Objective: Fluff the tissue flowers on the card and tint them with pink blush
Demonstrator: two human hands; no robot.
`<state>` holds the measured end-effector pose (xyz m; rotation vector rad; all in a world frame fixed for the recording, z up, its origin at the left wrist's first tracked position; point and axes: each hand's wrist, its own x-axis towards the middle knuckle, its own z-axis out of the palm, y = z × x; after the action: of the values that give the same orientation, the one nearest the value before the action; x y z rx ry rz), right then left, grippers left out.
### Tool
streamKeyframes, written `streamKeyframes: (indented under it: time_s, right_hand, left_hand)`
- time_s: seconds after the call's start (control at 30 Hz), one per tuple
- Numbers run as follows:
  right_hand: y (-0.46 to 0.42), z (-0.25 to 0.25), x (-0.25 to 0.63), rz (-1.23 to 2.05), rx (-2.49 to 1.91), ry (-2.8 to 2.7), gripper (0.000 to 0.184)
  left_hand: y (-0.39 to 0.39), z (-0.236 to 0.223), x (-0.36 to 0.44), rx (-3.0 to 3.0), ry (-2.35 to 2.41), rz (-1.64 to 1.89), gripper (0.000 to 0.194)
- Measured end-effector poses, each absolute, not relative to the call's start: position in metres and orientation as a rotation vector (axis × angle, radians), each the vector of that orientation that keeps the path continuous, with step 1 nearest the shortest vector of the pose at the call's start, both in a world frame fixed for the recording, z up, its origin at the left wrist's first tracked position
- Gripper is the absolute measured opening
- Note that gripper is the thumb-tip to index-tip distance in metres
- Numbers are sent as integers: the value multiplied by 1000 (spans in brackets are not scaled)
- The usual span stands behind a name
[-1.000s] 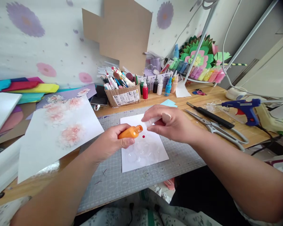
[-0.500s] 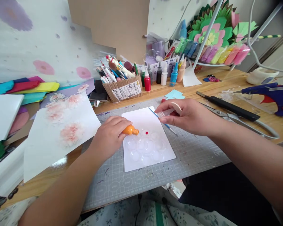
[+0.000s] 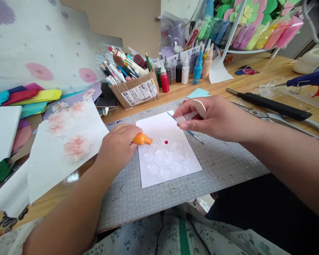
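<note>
My left hand is wrapped around an orange paint bottle, tipped on its side with its uncapped neck pointing right. The neck is above the left edge of a clear palette with round wells. A red drop of paint sits in the palette's far well. My right hand pinches a translucent white bottle cap above the paper's right edge. A pale curved piece shows by its fingers; I cannot tell what it is. Under that hand lies a thin blue paintbrush.
White paper lies under the palette on a grey cutting mat. Behind stand a cardboard box of pens and brushes and several paint bottles. To the right are a black-handled knife, scissors and a glue gun.
My left hand has turned the orange bottle from neck-up tilt to lying sideways and moved left. My right hand has drawn away to the right with the cap, uncovering the paintbrush. The view has shifted.
</note>
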<state>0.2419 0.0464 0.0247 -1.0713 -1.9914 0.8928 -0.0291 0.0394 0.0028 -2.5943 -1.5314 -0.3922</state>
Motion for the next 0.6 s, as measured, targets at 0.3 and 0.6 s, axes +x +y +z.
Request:
streamKeyframes:
  time_s: [0.3,0.6]
  right_hand:
    - [47,23,242,871,-1078,-1965,22]
    - [47,22,243,842,-1094,-1968,23]
  left_hand:
    - [39,6,-29,-2578,-1664,-354,28]
    - [40,7,-30,-2552,-1711,-304,21]
